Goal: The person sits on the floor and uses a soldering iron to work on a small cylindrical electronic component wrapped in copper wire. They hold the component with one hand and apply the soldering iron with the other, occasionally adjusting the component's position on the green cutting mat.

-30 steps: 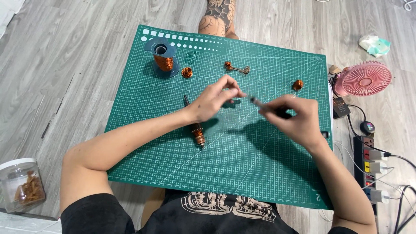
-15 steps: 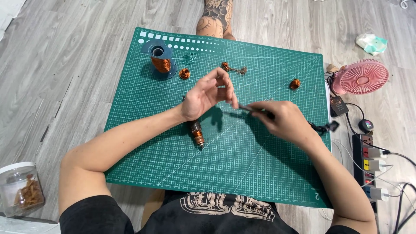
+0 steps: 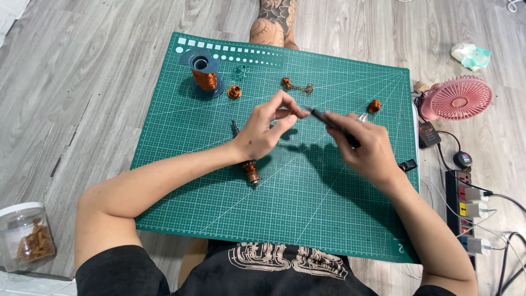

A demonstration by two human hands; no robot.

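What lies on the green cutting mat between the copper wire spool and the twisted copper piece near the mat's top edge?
In the head view, a small copper coil lies between the copper wire spool and the twisted copper piece.

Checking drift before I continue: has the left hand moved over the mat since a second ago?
Yes. The left hand has shifted slightly toward the mat's far edge, nearer the copper wire spool, fingertips meeting the dark tool's tip.

Pink fan (image 3: 459, 97) beside power strip (image 3: 464, 198); plastic jar (image 3: 26, 235) on wood floor (image 3: 71, 82).
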